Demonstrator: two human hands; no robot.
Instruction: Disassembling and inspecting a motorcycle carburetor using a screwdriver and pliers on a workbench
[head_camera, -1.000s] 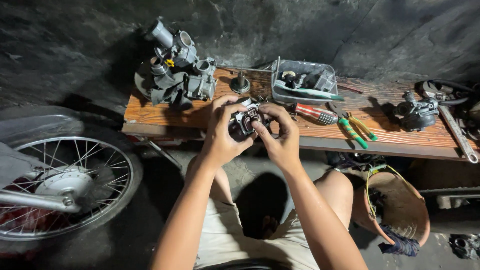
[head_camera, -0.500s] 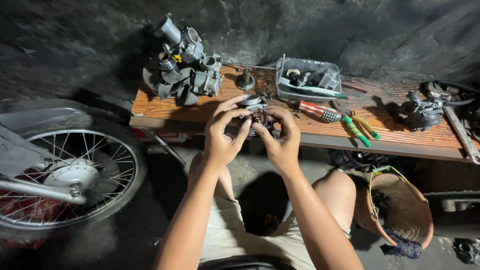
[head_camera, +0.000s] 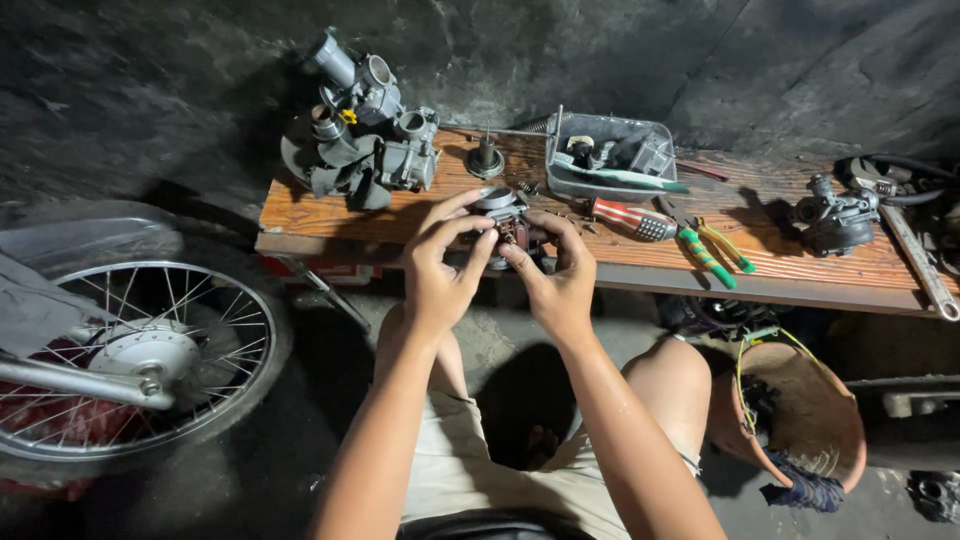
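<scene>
While both hands held a small carburetor (head_camera: 505, 222) just above the front edge of the wooden bench (head_camera: 800, 270), the part was still mid-work, by my read. Left hand (head_camera: 440, 268) gripped it from the left, fingers curled and pressed on the body, thumb up near the top. Right hand (head_camera: 560, 275) cupped it from the right, fingertips pinching something at its middle; too small to tell what. The carb looked partly stripped: dark and reddish internals showed between the fingers, so it was neither closed up nor set down. A few tiny loose bits lay on the bench just beside it, likely belonging to it, not fitted. Elsewhere on the bench: a cluster of grey carburetor bodies (head_camera: 365, 120) at the far left, a clear plastic tray (head_camera: 610, 160) with small parts and a toothbrush, a striped-handle screwdriver (head_camera: 625, 217), green-handled pliers (head_camera: 710, 250), another carb-like unit (head_camera: 835, 215) at the right. None of the tools were in hand. A spoked motorcycle wheel (head_camera: 130, 360) stood at the left on the floor, a worn basket (head_camera: 790, 410) by the right knee.
</scene>
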